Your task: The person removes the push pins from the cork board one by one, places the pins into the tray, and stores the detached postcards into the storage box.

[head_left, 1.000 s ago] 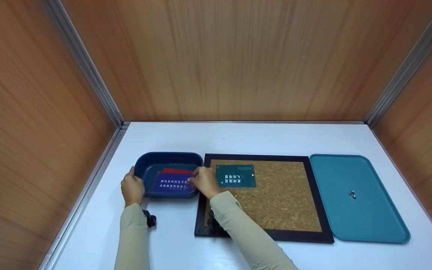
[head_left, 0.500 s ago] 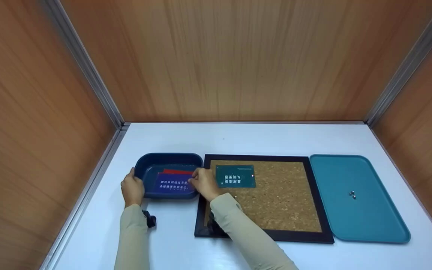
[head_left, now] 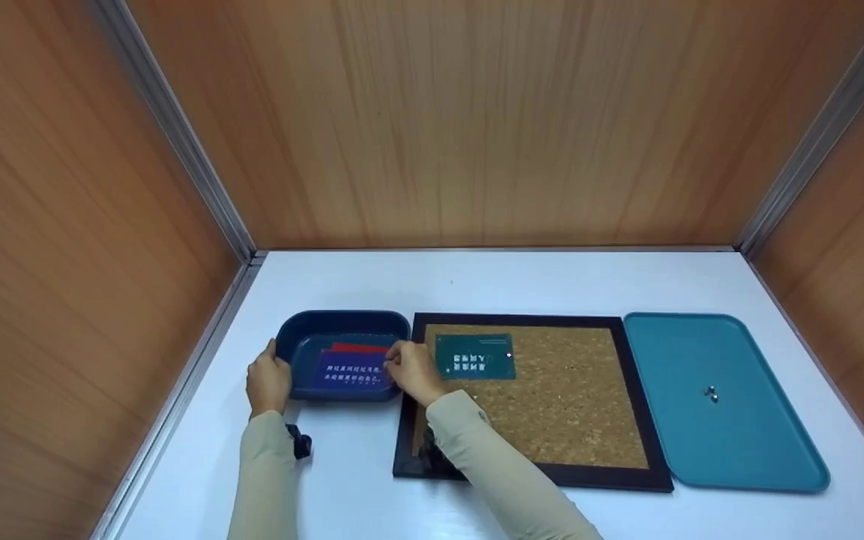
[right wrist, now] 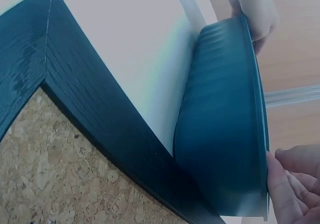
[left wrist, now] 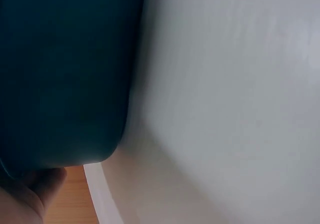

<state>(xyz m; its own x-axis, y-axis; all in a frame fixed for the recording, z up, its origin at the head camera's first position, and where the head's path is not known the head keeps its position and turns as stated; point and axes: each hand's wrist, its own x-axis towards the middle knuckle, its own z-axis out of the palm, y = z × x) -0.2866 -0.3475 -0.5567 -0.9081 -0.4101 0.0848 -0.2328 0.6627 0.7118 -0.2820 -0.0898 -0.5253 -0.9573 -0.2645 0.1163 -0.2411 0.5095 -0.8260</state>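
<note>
A dark blue basin [head_left: 310,392] stands on the left of the white table. In it lies a purple card [head_left: 349,369] with white writing, over a red card [head_left: 357,348] that mostly hides beneath it. My left hand [head_left: 268,381] grips the basin's left rim. With bent thumb and fingers, my right hand [head_left: 413,369] pinches the purple card's right edge. In the right wrist view, the fingertips [right wrist: 282,189] are right at the basin's rim, and the basin wall hides the cards.
Right of the basin lies a cork board [head_left: 574,405] in a dark frame, with a green card [head_left: 475,357] on its upper left. Farther right, a teal tray [head_left: 732,442] holds several small shiny metal pieces [head_left: 712,394]. Wooden panels [head_left: 432,150] enclose the table.
The whole head view has shifted slightly, with everything a little lower and to the right. Both hands keep their places at the basin and the purple card.
</note>
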